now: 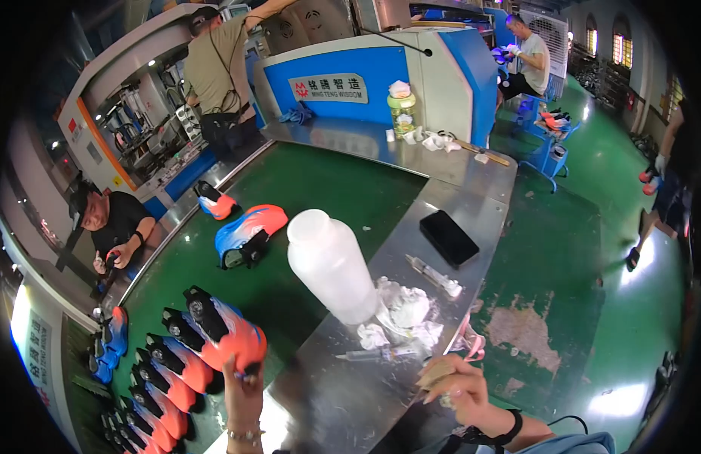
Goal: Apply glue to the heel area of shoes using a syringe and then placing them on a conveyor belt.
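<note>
My left hand gripped the lower-left shoe, best held steady; whether my curled right hand held anything, I couldn't tell.

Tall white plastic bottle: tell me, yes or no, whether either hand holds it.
No, the bottle stands clear of both: the left hand is at an orange, blue and black shoe, the right hand by the metal ledge.

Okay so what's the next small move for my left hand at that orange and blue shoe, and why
Perhaps draw that shoe from its row toward your right hand: your left hand is at its orange end, it sits at the row's end, and your right hand is apart from the shoes, near the crumpled white wads.
</note>
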Demonstrator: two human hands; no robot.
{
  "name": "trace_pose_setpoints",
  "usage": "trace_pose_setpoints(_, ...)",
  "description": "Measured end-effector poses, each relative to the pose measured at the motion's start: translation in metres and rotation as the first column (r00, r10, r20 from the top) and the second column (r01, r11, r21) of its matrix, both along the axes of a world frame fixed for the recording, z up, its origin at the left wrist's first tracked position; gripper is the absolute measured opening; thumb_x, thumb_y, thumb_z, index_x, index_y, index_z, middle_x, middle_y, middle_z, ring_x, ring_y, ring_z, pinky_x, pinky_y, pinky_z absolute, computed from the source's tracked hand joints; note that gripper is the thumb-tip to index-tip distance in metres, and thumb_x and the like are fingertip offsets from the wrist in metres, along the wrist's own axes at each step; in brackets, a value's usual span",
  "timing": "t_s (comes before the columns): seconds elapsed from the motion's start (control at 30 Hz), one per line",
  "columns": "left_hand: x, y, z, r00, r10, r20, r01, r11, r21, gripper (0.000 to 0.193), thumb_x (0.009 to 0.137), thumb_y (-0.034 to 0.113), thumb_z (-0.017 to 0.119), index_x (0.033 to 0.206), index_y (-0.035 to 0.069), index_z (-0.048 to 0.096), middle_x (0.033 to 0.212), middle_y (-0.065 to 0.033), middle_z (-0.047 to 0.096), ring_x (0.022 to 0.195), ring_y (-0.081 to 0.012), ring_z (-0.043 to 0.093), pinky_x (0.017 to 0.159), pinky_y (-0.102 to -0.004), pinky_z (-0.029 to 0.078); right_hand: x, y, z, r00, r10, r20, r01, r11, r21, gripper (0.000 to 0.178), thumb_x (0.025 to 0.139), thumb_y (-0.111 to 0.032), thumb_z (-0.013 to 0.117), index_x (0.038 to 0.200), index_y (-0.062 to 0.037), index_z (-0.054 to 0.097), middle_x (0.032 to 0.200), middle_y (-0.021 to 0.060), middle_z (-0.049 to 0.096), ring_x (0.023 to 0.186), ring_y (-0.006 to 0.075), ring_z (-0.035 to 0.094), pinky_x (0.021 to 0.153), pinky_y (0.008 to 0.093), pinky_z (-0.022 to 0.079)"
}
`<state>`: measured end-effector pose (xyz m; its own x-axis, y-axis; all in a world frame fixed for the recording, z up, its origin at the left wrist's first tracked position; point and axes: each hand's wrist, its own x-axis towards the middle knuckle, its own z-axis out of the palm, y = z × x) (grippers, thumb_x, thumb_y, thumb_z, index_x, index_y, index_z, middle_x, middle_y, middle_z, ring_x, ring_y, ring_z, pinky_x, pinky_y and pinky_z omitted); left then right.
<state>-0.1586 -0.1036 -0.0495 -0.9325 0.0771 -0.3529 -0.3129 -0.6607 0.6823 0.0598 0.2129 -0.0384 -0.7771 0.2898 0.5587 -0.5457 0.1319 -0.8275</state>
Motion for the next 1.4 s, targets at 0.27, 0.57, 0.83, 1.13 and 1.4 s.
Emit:
trace_pose_setpoints(0.27,-0.034,0.057,-0.026,0.98,0.195,0.046,-0.194,0.981,-0.019,0.03,0.095,0.02,0.049,0.115,-0.003,0.051,0.119,-0.0172,0.057,0.108,-0.0259,0.058,0.093,-0.0367,0.05,-0.037,0.026,-0.033,0.998,-0.004,0.062,0.02,0.964,-0.264,0.054,0.097,-0.032,0.037,0.067,0.0022,0.067,0.082,0.0179,0.063,0.082,0.0287,0.059,0.071,0.0395,0.051)
trace_pose_setpoints(0.57,-0.217,0.131,0.004,0.694,-0.688,-0.21,-0.297,-0.008,-0.955,0.063,0.077,0.015,0.069,0.132,0.003,0.041,0.121,-0.0198,0.055,0.105,-0.0319,0.058,0.091,-0.0377,0.047,-0.035,0.051,-0.037,0.987,0.095,0.131,-0.052,0.952,-0.303,0.067,0.096,-0.042,0.035,0.057,0.0027,0.067,0.072,0.0192,0.06,0.063,0.0277,0.06,0.053,0.0368,0.055)
trace_pose_setpoints(0.83,-0.343,0.191,-0.005,0.436,-0.898,0.052,-0.826,-0.423,-0.372,0.084,0.059,0.033,0.083,0.131,0.013,0.044,0.128,-0.0116,0.047,0.122,-0.0305,0.041,0.101,-0.0416,0.035,-0.034,0.059,-0.005,0.93,0.095,0.355,0.038,0.936,-0.349,0.06,0.093,-0.048,0.044,0.059,-0.0021,0.062,0.074,0.0145,0.062,0.077,0.0276,0.057,0.065,0.0386,0.05)
trace_pose_setpoints(1.13,-0.253,0.152,0.049,0.105,-0.994,0.016,-0.972,-0.106,-0.211,0.05,0.054,0.027,0.082,0.097,0.012,0.062,0.1,-0.0043,0.053,0.096,-0.0239,0.053,0.081,-0.037,0.044,-0.02,0.055,0.009,0.975,0.067,0.212,0.009,0.941,-0.338,0.046,0.093,-0.036,0.05,0.065,-0.0019,0.063,0.075,0.0132,0.062,0.079,0.0289,0.058,0.069,0.0421,0.049)
trace_pose_setpoints(1.4,-0.042,-0.013,0.127,0.48,-0.506,-0.717,-0.87,-0.17,-0.462,0.065,0.066,0.012,0.081,0.123,-0.005,0.052,0.121,-0.021,0.056,0.109,-0.0341,0.053,0.097,-0.0384,0.039,-0.02,0.054,-0.009,0.997,0.072,0.03,-0.071,0.997,-0.041,0.043,0.095,-0.025,0.044,0.067,-0.001,0.066,0.084,0.0132,0.063,0.088,0.0284,0.059,0.078,0.0384,0.048)
